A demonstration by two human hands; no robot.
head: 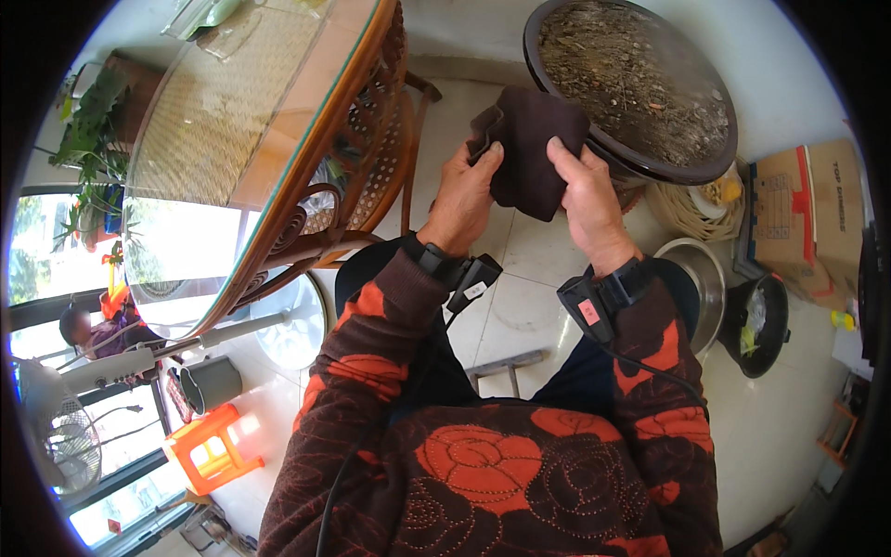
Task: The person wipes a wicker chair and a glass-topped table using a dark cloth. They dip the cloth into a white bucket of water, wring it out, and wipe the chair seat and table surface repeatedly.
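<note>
A dark brown folded cloth (532,157) is held up between my two hands, in front of my knees. My left hand (465,195) pinches its left edge, thumb on top and the other fingers behind it. On the right side, my right hand (590,198) grips the cloth with the thumb pressed on its face. The cloth overlaps the near left rim of a large soil-filled pot (626,83) in the view; whether they touch I cannot tell. Both wrists carry black strapped devices with cables.
A glass-topped rattan table (278,174) stands at the left, with a pedestal fan (66,425) and an orange plastic stool (209,449) below. Right of me are a metal basin (710,292), a black bin (773,334) and a cardboard box (835,202). Another person (115,338) is at the far left.
</note>
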